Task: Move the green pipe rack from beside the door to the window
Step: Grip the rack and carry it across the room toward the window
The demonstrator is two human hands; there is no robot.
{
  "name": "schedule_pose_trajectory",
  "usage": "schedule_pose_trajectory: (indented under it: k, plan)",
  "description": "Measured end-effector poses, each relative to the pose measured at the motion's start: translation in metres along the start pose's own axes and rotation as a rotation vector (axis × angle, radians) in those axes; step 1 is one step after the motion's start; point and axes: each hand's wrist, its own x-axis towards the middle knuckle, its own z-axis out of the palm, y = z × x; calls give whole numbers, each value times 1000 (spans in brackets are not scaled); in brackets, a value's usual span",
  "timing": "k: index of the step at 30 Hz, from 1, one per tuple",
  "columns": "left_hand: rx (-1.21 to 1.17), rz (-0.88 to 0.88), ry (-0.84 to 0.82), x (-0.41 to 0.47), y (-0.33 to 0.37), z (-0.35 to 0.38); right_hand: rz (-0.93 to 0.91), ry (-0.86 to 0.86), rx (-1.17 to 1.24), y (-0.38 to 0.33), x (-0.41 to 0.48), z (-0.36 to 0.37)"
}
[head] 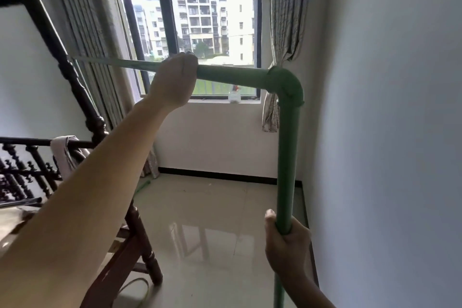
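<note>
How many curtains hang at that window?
2. One curtain hangs left of the window; the other curtain hangs at its right, gathered behind the green pipe rack.

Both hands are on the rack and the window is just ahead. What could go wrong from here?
The green plastic pipe rack, gripped by the left hand and right hand, has its far end near the dark wooden bed post and patterned curtain; it may snag. The small clear glass jar on the sill could be knocked off. The glossy tiled floor might be slippery.
</note>
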Motion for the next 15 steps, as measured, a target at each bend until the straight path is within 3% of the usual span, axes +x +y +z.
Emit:
schedule_pose_trajectory:
  k: [8, 15]
  plan:
    - [-81, -81, -5, 70, -37, 95, 2, -16, -46, 52, 114, 34]
    - [-82, -94, 59, 137, -115, 162, 19, -2, -36, 95, 198, 104]
